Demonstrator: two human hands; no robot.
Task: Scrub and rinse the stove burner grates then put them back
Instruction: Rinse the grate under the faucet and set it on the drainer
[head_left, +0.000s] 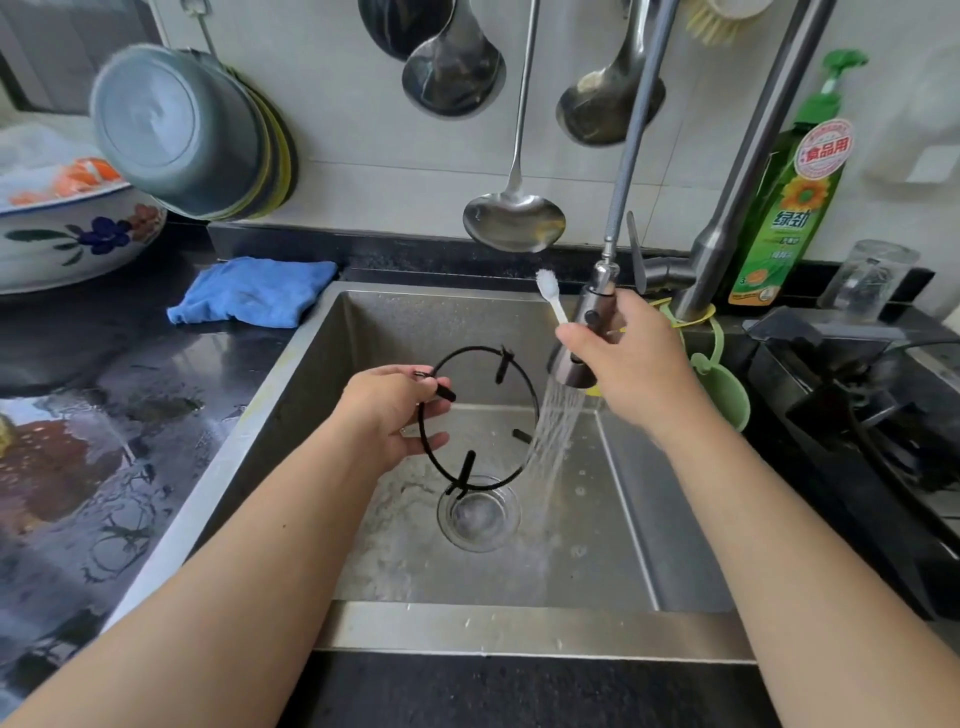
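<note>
Grate (480, 415) gripped by left hand (397, 410) over wet steel sink (519, 621); right hand (631, 358) holds sprayer (587, 332) and toothbrush (550, 293).

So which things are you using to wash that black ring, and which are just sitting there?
In use:
grate, held by left hand
sprayer and toothbrush, gripped by right hand
sink

Just lying about:
blue cloth
hanging ladles
soap bottle
flowered bowl

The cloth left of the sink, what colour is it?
Blue, seen in the head view: cloth.
</note>
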